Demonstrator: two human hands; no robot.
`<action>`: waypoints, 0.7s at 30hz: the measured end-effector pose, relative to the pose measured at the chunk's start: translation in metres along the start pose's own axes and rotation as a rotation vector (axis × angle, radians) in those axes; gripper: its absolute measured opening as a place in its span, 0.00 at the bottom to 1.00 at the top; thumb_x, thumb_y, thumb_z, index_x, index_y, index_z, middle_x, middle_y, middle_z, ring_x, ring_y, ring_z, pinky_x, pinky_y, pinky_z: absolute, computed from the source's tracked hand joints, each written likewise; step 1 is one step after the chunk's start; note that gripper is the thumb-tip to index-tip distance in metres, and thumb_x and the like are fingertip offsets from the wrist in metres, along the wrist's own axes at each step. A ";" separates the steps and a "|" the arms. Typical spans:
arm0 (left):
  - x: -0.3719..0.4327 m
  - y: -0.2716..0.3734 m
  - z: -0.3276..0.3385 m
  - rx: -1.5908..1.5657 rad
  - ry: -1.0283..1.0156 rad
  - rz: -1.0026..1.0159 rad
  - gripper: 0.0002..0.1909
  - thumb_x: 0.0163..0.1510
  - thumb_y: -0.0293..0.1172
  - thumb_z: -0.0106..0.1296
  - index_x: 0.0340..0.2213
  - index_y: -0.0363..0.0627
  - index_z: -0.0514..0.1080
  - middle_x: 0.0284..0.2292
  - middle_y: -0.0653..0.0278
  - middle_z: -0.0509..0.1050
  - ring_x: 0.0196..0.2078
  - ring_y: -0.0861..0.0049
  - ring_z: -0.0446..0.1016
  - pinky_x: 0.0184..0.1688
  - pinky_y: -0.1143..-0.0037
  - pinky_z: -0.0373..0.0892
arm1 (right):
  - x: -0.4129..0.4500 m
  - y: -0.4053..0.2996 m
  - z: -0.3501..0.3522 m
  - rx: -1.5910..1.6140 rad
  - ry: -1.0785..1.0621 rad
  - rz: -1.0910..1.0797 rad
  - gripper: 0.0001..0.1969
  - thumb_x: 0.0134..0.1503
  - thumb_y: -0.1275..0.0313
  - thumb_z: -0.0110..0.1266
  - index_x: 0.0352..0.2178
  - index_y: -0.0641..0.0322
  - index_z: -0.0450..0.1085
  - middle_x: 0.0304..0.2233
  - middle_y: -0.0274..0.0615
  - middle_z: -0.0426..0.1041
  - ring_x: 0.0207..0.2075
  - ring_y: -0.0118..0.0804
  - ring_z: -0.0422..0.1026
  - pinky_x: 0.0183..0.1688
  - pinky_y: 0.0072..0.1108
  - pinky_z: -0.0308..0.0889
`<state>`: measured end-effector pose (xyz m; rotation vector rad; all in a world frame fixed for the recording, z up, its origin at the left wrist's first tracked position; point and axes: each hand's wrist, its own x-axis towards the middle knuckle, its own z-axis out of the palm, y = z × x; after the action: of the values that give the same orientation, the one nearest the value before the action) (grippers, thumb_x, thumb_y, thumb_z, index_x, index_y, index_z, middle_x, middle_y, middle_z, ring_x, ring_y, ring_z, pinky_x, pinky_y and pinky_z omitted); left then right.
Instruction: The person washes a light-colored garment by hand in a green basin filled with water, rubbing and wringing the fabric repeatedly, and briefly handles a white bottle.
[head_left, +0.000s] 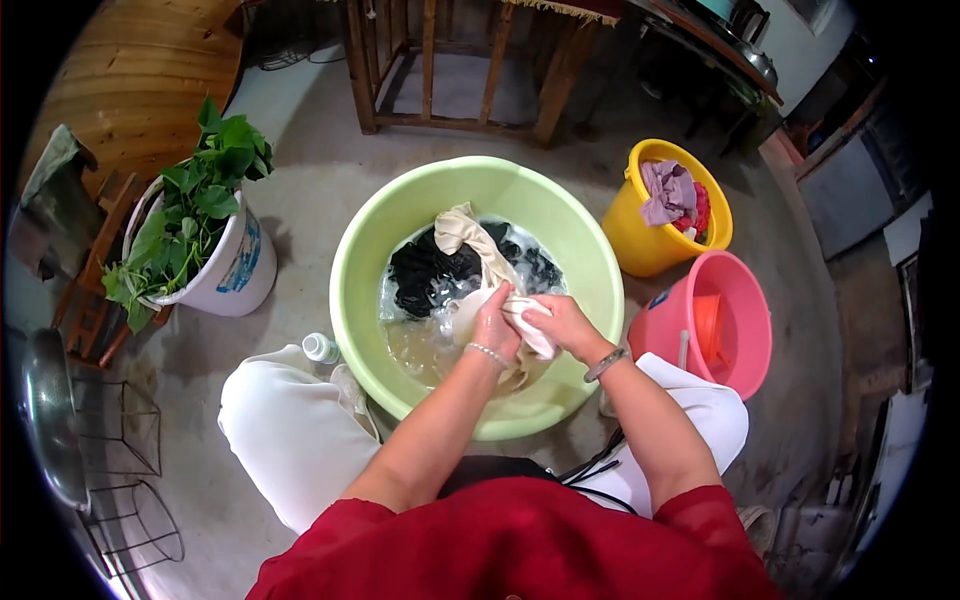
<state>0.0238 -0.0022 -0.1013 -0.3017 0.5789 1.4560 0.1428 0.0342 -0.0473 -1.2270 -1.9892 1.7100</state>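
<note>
Both my hands are over a large light-green plastic basin (360, 225) that stands on the floor between my knees. My left hand (496, 327) and my right hand (562, 322) grip a wet, twisted cream cloth (487, 251). One end of the cloth curls up at the far side, over a dark garment (420, 274) lying in the water. Cloudy, sudsy water (412, 349) fills the near part of the basin, where more pale fabric lies partly hidden under my hands and forearms.
A yellow bucket (634, 232) with clothes and a pink bucket (667, 330) holding an orange vessel stand at the right. At the left are a white bucket (244, 277) of leafy greens and a capped bottle (321, 348) beside the basin. A wooden-legged table (457, 120) stands beyond.
</note>
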 end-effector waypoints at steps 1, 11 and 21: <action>0.002 0.002 -0.002 -0.032 -0.006 0.039 0.11 0.49 0.39 0.44 0.27 0.43 0.65 0.30 0.59 0.68 0.34 0.66 0.67 0.40 0.70 0.63 | -0.003 -0.001 -0.002 0.108 -0.050 0.070 0.15 0.46 0.72 0.50 0.36 0.71 0.65 0.30 0.37 0.69 0.28 0.22 0.66 0.32 0.15 0.62; 0.020 0.007 -0.026 -0.168 0.203 0.085 0.16 0.50 0.35 0.41 0.38 0.36 0.62 0.38 0.53 0.65 0.36 0.61 0.67 0.40 0.67 0.65 | -0.007 0.012 -0.031 0.631 0.046 0.129 0.19 0.40 0.82 0.45 0.38 0.72 0.61 0.32 0.45 0.68 0.33 0.33 0.69 0.38 0.21 0.65; 0.053 -0.039 -0.060 0.000 -0.332 0.039 0.20 0.53 0.50 0.32 0.28 0.48 0.65 0.29 0.64 0.69 0.32 0.73 0.67 0.36 0.74 0.65 | 0.019 -0.010 0.049 -1.193 0.415 -0.560 0.04 0.41 0.71 0.48 0.21 0.58 0.68 0.17 0.41 0.67 0.20 0.38 0.68 0.21 0.23 0.65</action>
<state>0.0513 0.0065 -0.1853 -0.0456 0.3173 1.5039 0.0944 0.0135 -0.0585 -0.9443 -2.6879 -0.1017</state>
